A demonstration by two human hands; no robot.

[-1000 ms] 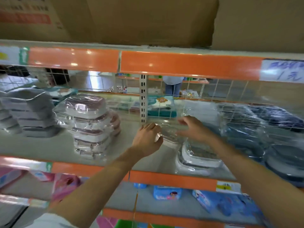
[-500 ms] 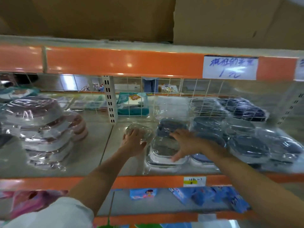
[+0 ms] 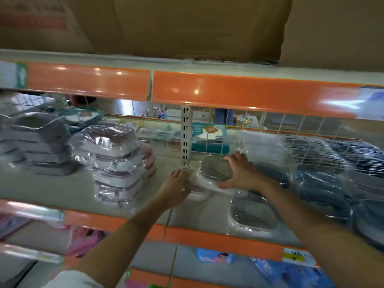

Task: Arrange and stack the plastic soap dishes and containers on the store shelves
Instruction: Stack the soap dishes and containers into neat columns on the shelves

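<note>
Writing on the white price tag [image 3: 372, 102] at the upper shelf's right end is blurred, unreadable; same for the yellow label [image 3: 299, 255] on the lower orange rail. Right hand [image 3: 242, 173] grips a wrapped clear soap dish [image 3: 216, 172], fingers over its far edge, thumb along the near edge, dish tilted above the shelf [image 3: 52, 190]. Left hand [image 3: 176, 188] touches the wrapped dish's left side, fingers loosely curved; grip unclear. Second clear dish [image 3: 252, 215] lies near the front edge, below the right forearm. Pink-white wrapped stack [image 3: 116, 161] left, dark blue wrapped dishes [image 3: 324, 173] right. Cardboard boxes [image 3: 187, 26] overhead.
</note>
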